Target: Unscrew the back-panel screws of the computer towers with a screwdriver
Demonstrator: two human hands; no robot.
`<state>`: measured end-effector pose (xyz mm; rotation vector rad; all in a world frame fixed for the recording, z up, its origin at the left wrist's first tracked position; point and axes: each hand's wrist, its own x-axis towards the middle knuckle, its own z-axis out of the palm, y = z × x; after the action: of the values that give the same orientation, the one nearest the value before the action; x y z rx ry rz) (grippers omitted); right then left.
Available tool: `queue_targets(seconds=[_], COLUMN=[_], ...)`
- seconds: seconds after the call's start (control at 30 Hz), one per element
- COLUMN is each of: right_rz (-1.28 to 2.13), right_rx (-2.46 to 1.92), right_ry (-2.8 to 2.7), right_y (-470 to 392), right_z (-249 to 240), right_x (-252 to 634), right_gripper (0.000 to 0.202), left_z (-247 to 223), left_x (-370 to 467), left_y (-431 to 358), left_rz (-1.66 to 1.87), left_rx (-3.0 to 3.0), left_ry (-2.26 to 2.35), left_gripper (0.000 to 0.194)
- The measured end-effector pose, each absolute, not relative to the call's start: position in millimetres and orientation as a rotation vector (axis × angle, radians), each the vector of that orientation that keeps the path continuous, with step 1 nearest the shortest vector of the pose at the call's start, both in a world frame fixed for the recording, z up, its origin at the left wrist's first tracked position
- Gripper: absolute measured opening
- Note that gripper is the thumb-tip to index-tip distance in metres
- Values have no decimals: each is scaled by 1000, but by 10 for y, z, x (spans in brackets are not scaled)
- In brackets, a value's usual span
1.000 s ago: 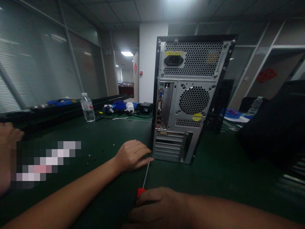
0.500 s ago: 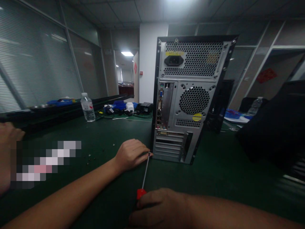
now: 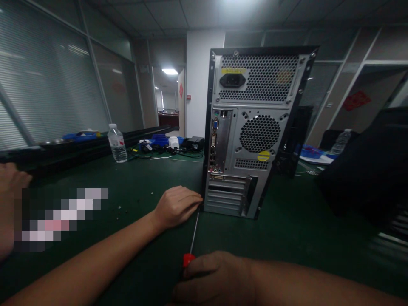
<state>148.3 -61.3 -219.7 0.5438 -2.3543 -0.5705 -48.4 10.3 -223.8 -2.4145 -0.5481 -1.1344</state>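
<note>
A desktop computer tower [image 3: 229, 193] stands upright with its metal back panel facing me. My left hand [image 3: 179, 206] is at the tower's lower left corner, its fingers drawn together in a pinch against the edge. Whatever sits between those fingertips is hidden. In my right hand [image 3: 216, 276], at the bottom of the view, is a screwdriver [image 3: 188, 259] with a red handle. Its thin shaft points away from me to the same corner, and the tip ends just under my left fingertips; I cannot tell what it touches.
A water bottle [image 3: 117, 143] stands at the left on the green table [image 3: 153, 263]. Cables and a black adapter box [image 3: 194, 143] lie behind it. Another person's hand [image 3: 12, 180] is at the far left. A large black object [image 3: 363, 170] occupies the right side.
My left fingertips have shifted slightly up along the tower's edge, and the screwdriver tip now shows less clearly beneath them. My right hand has barely moved.
</note>
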Motion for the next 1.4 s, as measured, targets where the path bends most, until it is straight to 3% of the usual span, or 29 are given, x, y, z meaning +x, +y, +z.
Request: queue_targets(seconds=[0.4, 0.8, 1.23, 1.4], right_rz=[-576, -562, -550, -548], right_rx=[524, 512, 523, 477], right_ry=[-2389, -2358, -2341, -2354], right_y=[-625, -639, -626, -648], right_z=[-2208, -2179, -2200, -2179], right_x=[1501, 1494, 1492, 1494], right_gripper=[30, 38, 36, 39], left_z=[-2224, -2224, -2222, -2182], left_x=[-480, -476, -454, -447], left_y=[101, 98, 72, 48], left_rz=[-1084, -1077, -1069, -1041], left_rx=[-2428, -2439, -2379, -2330], left_ry=[-603, -587, -601, -655], left_gripper=[3, 4, 23, 14])
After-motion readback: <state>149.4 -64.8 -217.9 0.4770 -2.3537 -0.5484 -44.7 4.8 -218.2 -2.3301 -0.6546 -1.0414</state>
